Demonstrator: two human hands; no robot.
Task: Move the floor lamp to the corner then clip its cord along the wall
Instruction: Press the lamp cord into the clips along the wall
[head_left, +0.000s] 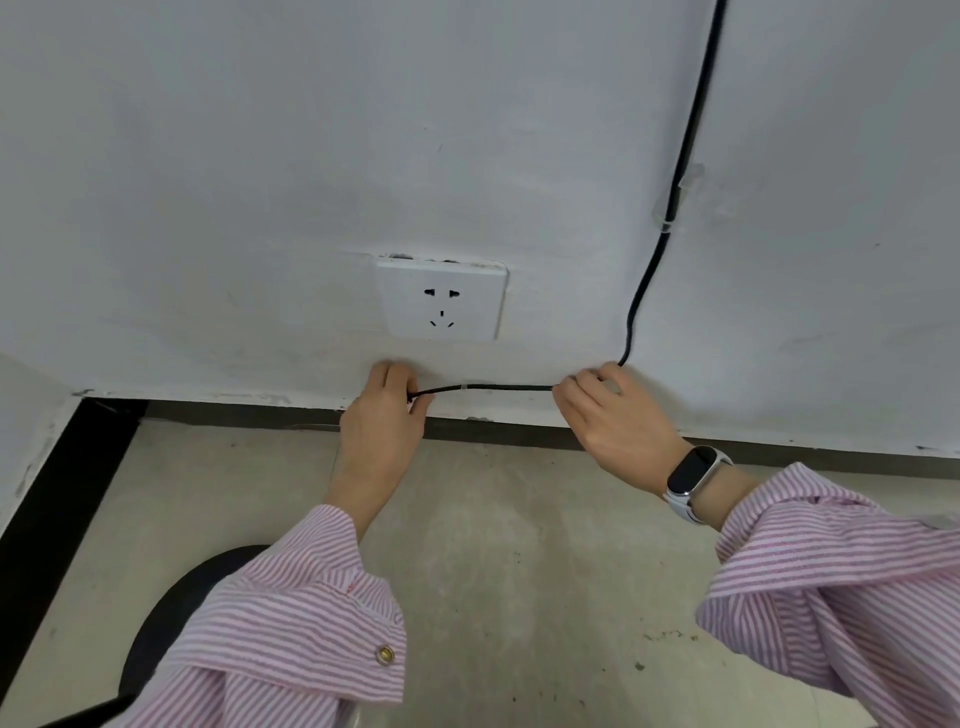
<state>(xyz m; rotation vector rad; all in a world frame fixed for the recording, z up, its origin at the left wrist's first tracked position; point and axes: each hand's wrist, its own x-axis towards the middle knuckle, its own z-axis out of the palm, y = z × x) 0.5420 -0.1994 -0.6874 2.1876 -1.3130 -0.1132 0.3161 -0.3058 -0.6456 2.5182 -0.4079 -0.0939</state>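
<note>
Cord (506, 387), thin and black, runs level along the foot of the white wall (234, 156), just under the socket (442, 299), stretched between two hands. A small clear clip (464, 387) sits on it at mid-span. From the right hand (618, 415) at about 3 o'clock of that span, the cord bends up the wall toward 1 o'clock, through another clear clip (670, 205). The left hand (387, 415), at 9 o'clock, has its fingers closed tight on the cord's end; the right hand's fingers are curled over the bend, pressing it to the wall. At 7 o'clock a dark round base (176, 613), likely the lamp's, rests on the floor near the corner.

Clipping is the step in hand. Next, I judge, the cord wants holding taut and level while another clip is pressed on near the bend.
</note>
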